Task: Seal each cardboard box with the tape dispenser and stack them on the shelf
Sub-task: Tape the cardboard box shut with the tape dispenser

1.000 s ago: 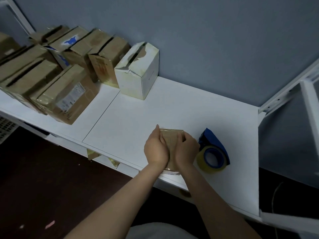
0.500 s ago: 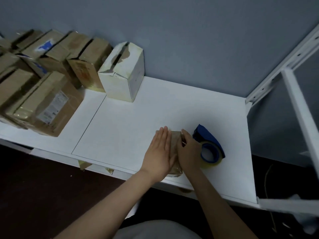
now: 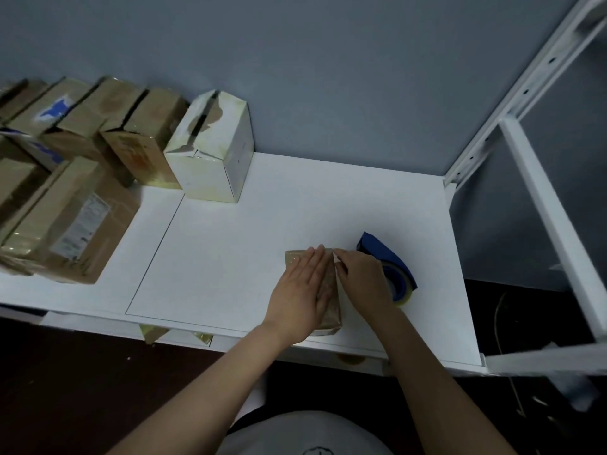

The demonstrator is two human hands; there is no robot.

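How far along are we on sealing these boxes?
Done: the front-left box looks taped over. In hand: the left hand presses flat on the small box while the right hand pinches at its top edge; the dispenser lies beside it. Left: the white box and brown boxes show gaping top seams.

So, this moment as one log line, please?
left hand: flat on small cardboard box | right hand: pinches its far corner | tape dispenser: idle on shelf
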